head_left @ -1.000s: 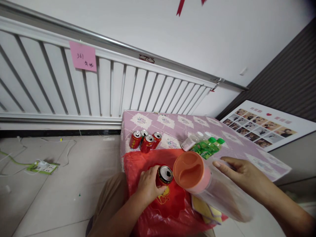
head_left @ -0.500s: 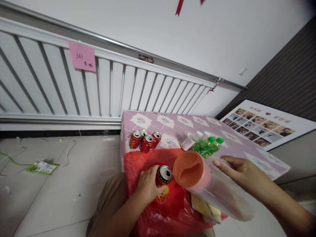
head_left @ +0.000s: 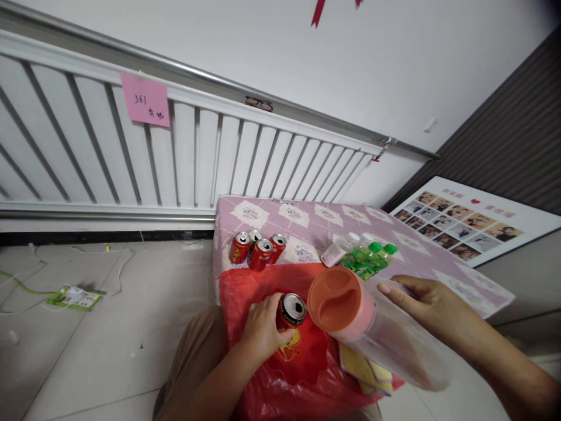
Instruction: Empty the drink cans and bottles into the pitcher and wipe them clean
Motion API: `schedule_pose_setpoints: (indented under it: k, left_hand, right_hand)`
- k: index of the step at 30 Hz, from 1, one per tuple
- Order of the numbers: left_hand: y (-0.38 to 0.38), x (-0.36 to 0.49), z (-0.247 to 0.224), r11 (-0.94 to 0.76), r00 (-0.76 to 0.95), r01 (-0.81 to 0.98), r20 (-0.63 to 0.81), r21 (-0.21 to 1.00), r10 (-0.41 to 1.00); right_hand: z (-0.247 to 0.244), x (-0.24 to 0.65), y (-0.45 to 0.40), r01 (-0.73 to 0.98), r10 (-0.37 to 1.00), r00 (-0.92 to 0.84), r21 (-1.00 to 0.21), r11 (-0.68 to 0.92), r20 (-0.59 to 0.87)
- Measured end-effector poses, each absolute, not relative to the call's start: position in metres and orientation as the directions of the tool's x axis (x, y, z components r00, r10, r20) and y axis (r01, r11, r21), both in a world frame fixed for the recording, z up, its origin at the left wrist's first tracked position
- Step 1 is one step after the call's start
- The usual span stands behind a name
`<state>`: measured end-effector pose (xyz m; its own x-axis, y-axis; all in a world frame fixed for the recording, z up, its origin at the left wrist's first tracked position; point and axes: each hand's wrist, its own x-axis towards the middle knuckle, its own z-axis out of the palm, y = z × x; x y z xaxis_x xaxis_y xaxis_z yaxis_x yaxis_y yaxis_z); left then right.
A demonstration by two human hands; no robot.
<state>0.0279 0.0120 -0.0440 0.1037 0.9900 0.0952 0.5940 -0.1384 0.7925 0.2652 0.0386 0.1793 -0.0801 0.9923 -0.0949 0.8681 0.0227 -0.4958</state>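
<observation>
My left hand [head_left: 263, 327] is wrapped around a dark-red can [head_left: 293, 311] with its top opened, held over a red scalloped tray [head_left: 302, 365]. My right hand [head_left: 418, 301] grips the handle of a translucent pitcher [head_left: 398, 345]. That pitcher is tilted far over, and its orange lid [head_left: 335, 298] faces the can, with the rim right beside the can's top. Some brownish liquid seems to lie low in the pitcher. Whether any liquid flows into the can I cannot make out. A folded yellow cloth [head_left: 366, 368] lies partly under the pitcher.
Several red cans [head_left: 262, 255] stand at the left on the purple patterned tablecloth [head_left: 337, 216]. Several green-capped bottles [head_left: 370, 260] lie near a pale-labelled bottle [head_left: 333, 252]. Red plastic sheeting [head_left: 245, 286] covers the near side. A radiator [head_left: 184, 152] runs behind; a power strip [head_left: 76, 298] is on the floor.
</observation>
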Motion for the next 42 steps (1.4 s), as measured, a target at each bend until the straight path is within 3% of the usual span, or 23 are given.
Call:
schedule_pose_setpoints:
  k: [42]
  left_hand:
    - [0.0121,0.0287,-0.044,-0.137,0.111,0.588,0.088,0.797,0.99]
  right_hand:
    - [0.1758,0.2678,0.0399,0.864,0.991,-0.112,-0.501,0.058,-0.079]
